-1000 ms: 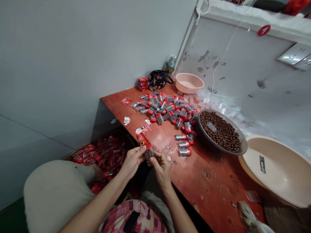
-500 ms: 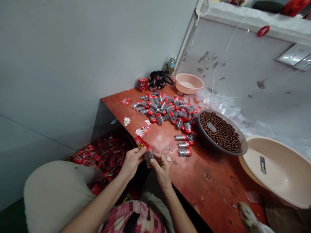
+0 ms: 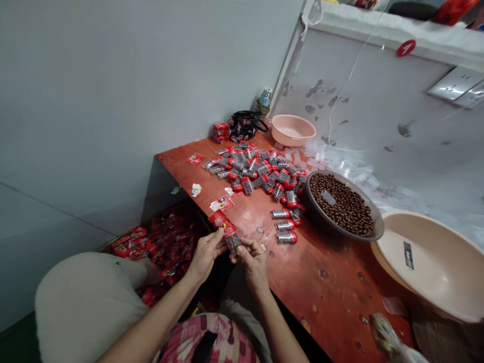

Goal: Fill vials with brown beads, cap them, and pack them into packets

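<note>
Both hands meet at the near edge of the red-brown table point(image 3: 302, 282). My left hand point(image 3: 206, 254) pinches the left side of a small clear pack of dark balls point(image 3: 233, 242) where a red printed card point(image 3: 222, 221) joins it. The lower right end of the same pack is between the thumb and fingers of my right hand point(image 3: 252, 259). Beyond my hands lies a pile of similar red-capped packs point(image 3: 260, 169), with several in a short column point(image 3: 285, 226) at its near right. Red cards point(image 3: 223, 202) lie just past my left hand.
A grey bowl of brown balls point(image 3: 340, 206) stands right of the pile, beside a large peach basin point(image 3: 434, 262). At the back are a pink basin point(image 3: 293, 130), a black bag point(image 3: 244, 126) and clear plastic pieces point(image 3: 359, 174). Red packets point(image 3: 166, 247) fill a container below left.
The red card on the held pack shows more fully and stands straighter. My hands have shifted slightly on the pack, and the view has moved a little.
</note>
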`<state>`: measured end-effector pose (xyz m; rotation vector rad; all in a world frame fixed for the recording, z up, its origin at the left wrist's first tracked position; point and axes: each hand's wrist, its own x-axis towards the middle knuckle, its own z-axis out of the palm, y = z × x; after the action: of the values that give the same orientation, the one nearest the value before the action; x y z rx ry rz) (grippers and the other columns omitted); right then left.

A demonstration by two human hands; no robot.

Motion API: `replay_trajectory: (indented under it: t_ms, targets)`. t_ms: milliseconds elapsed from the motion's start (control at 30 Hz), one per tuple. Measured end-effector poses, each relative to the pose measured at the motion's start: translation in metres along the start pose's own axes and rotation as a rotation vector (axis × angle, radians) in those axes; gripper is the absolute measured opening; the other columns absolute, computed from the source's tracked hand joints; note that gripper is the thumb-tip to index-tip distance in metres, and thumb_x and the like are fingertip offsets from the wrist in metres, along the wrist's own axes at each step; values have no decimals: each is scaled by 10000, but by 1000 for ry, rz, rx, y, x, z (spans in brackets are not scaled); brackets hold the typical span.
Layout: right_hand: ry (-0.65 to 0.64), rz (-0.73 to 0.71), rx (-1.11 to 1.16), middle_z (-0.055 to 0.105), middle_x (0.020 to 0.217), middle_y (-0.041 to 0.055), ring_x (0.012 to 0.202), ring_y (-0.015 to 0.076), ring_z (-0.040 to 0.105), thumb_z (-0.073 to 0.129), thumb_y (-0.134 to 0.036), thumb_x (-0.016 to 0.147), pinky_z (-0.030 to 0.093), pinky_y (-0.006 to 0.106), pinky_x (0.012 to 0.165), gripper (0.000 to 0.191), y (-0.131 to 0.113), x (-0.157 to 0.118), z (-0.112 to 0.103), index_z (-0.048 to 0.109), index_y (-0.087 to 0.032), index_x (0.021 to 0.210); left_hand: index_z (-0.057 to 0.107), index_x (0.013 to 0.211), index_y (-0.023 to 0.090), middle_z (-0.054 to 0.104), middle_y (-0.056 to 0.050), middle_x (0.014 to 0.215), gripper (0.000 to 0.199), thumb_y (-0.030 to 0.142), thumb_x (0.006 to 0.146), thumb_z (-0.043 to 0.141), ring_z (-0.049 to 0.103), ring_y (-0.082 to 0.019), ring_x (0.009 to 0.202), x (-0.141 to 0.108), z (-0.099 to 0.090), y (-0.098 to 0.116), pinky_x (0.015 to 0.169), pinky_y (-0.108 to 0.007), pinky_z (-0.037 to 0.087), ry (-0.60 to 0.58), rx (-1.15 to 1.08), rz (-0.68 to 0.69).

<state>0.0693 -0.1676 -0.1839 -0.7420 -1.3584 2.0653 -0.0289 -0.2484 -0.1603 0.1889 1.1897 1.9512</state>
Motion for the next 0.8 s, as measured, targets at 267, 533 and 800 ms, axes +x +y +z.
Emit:
replay_trajectory:
  t_ms: [267, 533, 800]
  targets:
    - [-18, -126, -110, 642, 765, 14, 632, 137, 608, 626, -242, 725, 517, 269, 571, 205, 0, -6, 2, 588, -178, 915, 593, 517, 129, 517, 19, 491, 289, 380, 653, 638, 470, -112, 505, 10, -10, 1, 525, -224, 399, 149, 357, 149]
    - [-8, -69, -57, 641, 698, 8, 570, 146, 612, 635, -265, 713, 522, 284, 529, 223, 5, -8, 6, 577, -161, 901, 634, 639, 120, 557, -4, 591, 259, 378, 661, 627, 471, -116, 552, 11, -7, 0, 538, -227, 403, 144, 284, 173]
    - [39, -118, -65, 649, 719, 11, 587, 139, 605, 623, -265, 725, 515, 270, 536, 208, 6, -10, 8, 594, -173, 909, 640, 614, 115, 561, 1, 556, 283, 390, 676, 613, 475, -111, 521, 8, -7, 2, 520, -226, 398, 105, 304, 115]
